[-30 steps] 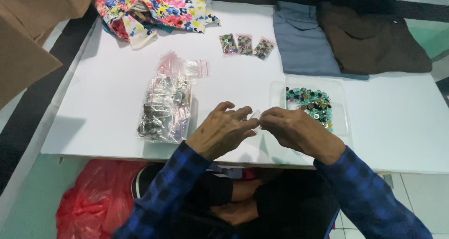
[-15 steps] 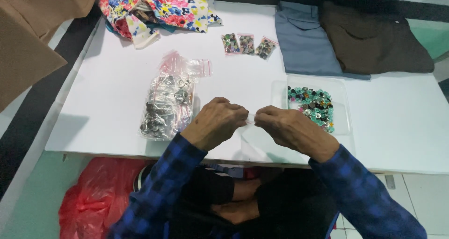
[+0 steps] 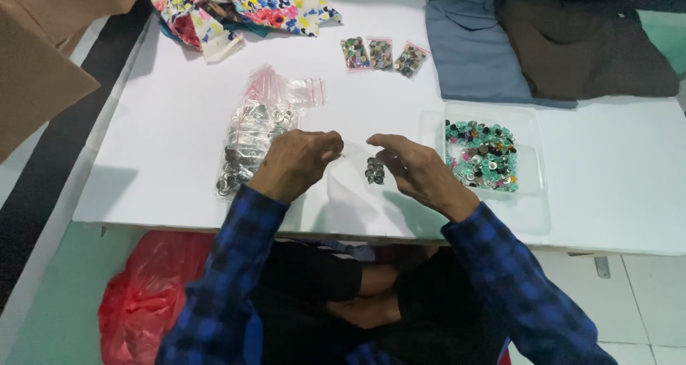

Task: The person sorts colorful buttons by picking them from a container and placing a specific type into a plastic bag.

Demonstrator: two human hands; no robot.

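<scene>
A small bag of buttons (image 3: 374, 170) lies on the white bench (image 3: 179, 150) between both hands — right hand (image 3: 414, 172) nearer, fingers loose; left hand (image 3: 296, 163) pinching the bag's clear edge.

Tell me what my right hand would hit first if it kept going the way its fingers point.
The right hand points left, toward the left hand. First in that line looks to be the small button packet by its fingertips, then the left hand. Heights are hard to judge from above.

A white table (image 3: 179, 129) carries bagged buttons (image 3: 250, 147), three small packets (image 3: 380, 54), a bead tray (image 3: 529, 122) and folded clothes (image 3: 550, 43).
</scene>
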